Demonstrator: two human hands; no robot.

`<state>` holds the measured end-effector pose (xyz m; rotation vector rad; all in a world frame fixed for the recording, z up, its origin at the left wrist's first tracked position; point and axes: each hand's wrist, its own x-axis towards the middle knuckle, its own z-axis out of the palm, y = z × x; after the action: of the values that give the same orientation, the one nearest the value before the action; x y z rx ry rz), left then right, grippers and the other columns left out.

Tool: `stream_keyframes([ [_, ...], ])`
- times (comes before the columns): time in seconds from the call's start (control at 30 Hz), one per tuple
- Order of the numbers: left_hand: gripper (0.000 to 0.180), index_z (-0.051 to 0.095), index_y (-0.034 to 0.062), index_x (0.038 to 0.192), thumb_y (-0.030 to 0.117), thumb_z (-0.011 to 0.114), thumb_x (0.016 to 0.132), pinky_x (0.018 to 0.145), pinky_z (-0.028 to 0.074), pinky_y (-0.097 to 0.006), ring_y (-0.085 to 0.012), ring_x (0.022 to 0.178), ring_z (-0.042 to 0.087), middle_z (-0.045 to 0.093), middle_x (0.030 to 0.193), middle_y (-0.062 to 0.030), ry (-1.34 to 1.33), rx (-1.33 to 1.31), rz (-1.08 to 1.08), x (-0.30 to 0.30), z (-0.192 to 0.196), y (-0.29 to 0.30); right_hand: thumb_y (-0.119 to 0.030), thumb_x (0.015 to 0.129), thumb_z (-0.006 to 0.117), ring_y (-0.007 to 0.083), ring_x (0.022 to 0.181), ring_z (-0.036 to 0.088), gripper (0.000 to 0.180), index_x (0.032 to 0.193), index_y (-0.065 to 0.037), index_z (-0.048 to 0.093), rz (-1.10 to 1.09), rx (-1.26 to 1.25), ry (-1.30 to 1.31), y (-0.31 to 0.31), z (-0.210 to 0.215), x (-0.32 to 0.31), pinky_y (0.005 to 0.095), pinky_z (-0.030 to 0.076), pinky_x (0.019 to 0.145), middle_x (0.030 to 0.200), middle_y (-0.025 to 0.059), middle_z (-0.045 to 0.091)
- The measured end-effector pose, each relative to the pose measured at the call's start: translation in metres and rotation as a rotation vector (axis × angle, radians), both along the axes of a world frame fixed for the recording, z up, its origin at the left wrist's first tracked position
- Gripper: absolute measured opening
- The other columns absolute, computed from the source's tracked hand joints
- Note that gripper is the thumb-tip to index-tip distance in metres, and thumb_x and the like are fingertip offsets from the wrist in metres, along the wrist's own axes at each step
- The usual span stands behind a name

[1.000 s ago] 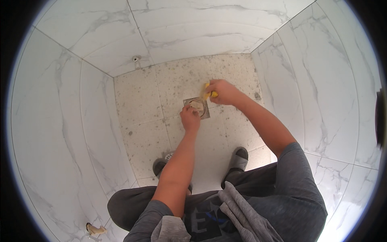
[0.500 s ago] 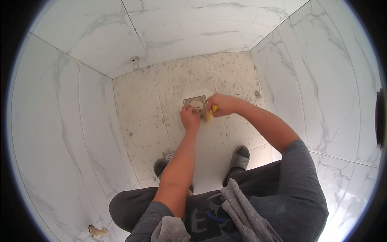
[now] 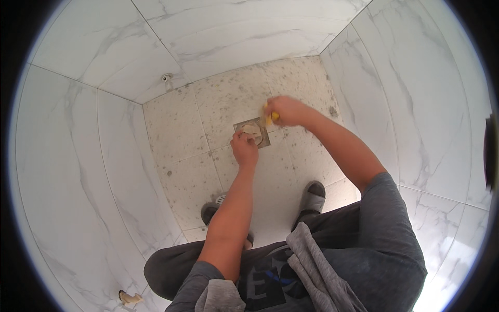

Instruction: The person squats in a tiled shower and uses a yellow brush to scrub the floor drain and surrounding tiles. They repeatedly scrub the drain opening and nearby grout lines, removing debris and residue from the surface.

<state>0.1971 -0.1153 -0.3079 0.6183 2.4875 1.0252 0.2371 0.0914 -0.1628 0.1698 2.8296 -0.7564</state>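
A square metal floor drain (image 3: 264, 138) is set among the pale floor tiles, with a rough beige piece (image 3: 251, 128) over its middle. My left hand (image 3: 245, 150) reaches down to the drain, its fingers bent and closed at the near edge of the beige piece. What lies between those fingertips is hidden. My right hand (image 3: 287, 111) is wrapped round a small yellow tool (image 3: 275, 116) just beyond the drain's far right corner. Motion blurs the tool's working end, so its kind cannot be made out.
White marble-look wall tiles (image 3: 249, 36) enclose the floor on the left, right and far sides. A pipe fitting (image 3: 166, 78) sticks out low at the far left corner. My slippered feet (image 3: 312, 197) stand on the near floor. A beige object (image 3: 129, 297) shows at lower left.
My right hand with the yellow tool has moved away from me, from the drain's right side to beyond its far right corner. My left hand stays at the drain. The view has tilted slightly.
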Motion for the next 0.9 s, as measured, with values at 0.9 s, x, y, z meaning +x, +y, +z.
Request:
stream_keyframes([
  [0.9, 0.016, 0.073, 0.0005, 0.091, 0.015, 0.075, 0.083, 0.082, 0.053, -0.039, -0.0304, 0.089, 0.069, 0.072, 0.093, -0.0167, -0.023, 0.282, 0.044, -0.089, 0.147, 0.155, -0.020, 0.074, 0.077, 0.0377, 0.089, 0.069, 0.028, 0.098, -0.005, 0.075, -0.499, 0.161, -0.024, 0.107, 0.036, 0.055, 0.0449, 0.057, 0.079, 0.093, 0.0201, 0.072],
])
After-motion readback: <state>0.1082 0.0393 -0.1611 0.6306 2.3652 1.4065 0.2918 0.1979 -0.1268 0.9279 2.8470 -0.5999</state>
